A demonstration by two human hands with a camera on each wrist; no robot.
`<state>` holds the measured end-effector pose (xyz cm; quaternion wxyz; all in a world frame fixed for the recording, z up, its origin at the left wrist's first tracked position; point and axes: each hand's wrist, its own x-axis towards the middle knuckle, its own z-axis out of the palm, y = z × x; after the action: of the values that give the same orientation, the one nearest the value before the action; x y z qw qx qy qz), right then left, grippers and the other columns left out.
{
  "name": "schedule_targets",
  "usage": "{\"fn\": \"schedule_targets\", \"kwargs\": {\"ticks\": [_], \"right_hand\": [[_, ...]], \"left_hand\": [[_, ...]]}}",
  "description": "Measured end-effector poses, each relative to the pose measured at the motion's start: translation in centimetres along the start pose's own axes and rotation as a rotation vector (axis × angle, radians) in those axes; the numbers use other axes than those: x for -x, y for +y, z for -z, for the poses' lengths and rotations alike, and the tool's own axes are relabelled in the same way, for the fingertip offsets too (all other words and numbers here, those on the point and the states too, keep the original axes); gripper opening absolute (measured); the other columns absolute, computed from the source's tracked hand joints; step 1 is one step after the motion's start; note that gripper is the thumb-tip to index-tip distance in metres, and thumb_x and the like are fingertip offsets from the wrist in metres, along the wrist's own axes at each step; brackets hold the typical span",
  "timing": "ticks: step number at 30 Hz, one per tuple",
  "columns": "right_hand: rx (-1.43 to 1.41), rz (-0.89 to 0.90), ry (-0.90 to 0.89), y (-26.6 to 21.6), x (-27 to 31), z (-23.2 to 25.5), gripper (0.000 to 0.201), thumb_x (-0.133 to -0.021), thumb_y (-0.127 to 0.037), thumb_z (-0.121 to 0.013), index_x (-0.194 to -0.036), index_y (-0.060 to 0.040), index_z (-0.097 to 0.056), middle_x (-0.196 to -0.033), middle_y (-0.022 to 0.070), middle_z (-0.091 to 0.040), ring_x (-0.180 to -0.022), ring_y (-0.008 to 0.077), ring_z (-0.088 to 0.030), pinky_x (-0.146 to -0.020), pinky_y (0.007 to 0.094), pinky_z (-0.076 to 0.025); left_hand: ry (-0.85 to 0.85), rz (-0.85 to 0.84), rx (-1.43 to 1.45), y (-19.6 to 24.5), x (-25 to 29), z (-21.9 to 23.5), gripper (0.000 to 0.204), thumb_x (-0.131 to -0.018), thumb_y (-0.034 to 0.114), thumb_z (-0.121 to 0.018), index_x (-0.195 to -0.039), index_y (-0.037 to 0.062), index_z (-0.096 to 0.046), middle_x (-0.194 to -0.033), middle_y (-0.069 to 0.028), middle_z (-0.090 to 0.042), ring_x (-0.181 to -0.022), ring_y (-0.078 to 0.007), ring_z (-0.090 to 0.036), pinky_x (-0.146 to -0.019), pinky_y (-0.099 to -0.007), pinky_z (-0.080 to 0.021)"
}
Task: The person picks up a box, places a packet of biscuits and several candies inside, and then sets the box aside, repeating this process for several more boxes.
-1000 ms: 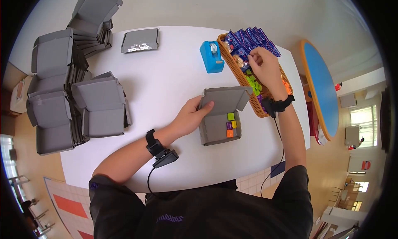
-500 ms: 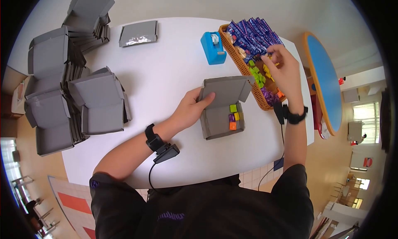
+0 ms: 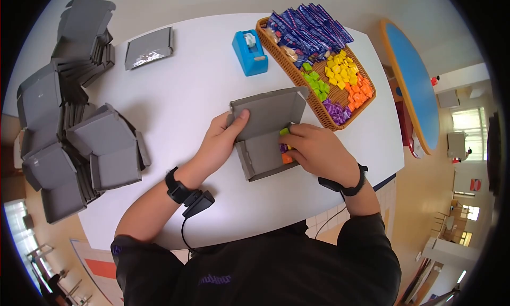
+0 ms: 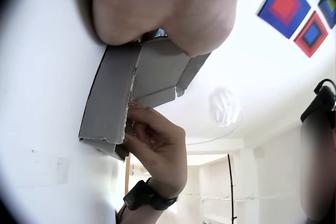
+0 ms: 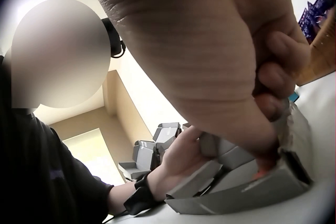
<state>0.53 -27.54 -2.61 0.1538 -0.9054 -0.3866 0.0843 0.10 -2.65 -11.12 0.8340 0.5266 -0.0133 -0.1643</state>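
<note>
An open grey cardboard box (image 3: 259, 149) lies on the white table in front of me, its lid standing up at the back. My left hand (image 3: 217, 138) grips the left side, thumb over the inner face of the lid. Inside the right part of the box are small wrapped candies: green (image 3: 285, 131), purple (image 3: 282, 148), orange (image 3: 287, 158) and a bit of yellow. Fingertips of my right hand (image 3: 325, 153) curl round these candies and partly cover them. In the left wrist view the right hand (image 4: 157, 148) reaches in behind the box wall (image 4: 108, 98).
A wicker basket (image 3: 319, 110) at the back right holds blue snack packets (image 3: 308, 32) and sorted candies (image 3: 341, 69). Left of it stands a blue tape dispenser (image 3: 249, 59). A closed grey box (image 3: 150, 48) lies farther back; stacks of open grey boxes (image 3: 114, 152) fill the left side.
My right hand has moved from the basket's packets and candies down into the box. The left hand keeps its grip on the box. The head view has shifted slightly.
</note>
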Motion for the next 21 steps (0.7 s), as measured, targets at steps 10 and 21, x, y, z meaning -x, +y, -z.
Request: {"fn": "schedule_targets", "kwargs": {"ticks": [10,21], "right_hand": [[-0.517,-0.057,0.033,3.3,0.9,3.9,0.015,-0.087,-0.005,-0.080,-0.099,-0.0080,-0.072,-0.094,0.0009,-0.068,-0.076,0.0137,-0.062,-0.066,0.0272,-0.047],[-0.567,-0.401,0.069,13.8,6.1,7.8,0.012,-0.089,-0.002,-0.077,-0.102,-0.0023,-0.077,-0.088,-0.0008,-0.074,-0.081,0.0064,-0.066,-0.075,0.0224,-0.050]], "left_hand": [[0.017,0.031,0.069,0.2,0.2,-0.3,0.049,-0.113,0.038,-0.053,-0.139,-0.0033,-0.060,-0.134,-0.0085,-0.067,-0.123,-0.0139,-0.060,-0.108,-0.0321,-0.046],[0.008,0.020,0.111,0.0,0.1,-0.2,0.048,-0.113,0.035,-0.053,-0.142,-0.0040,-0.057,-0.137,-0.0098,-0.065,-0.127,-0.0159,-0.058,-0.111,-0.0338,-0.044]]}}
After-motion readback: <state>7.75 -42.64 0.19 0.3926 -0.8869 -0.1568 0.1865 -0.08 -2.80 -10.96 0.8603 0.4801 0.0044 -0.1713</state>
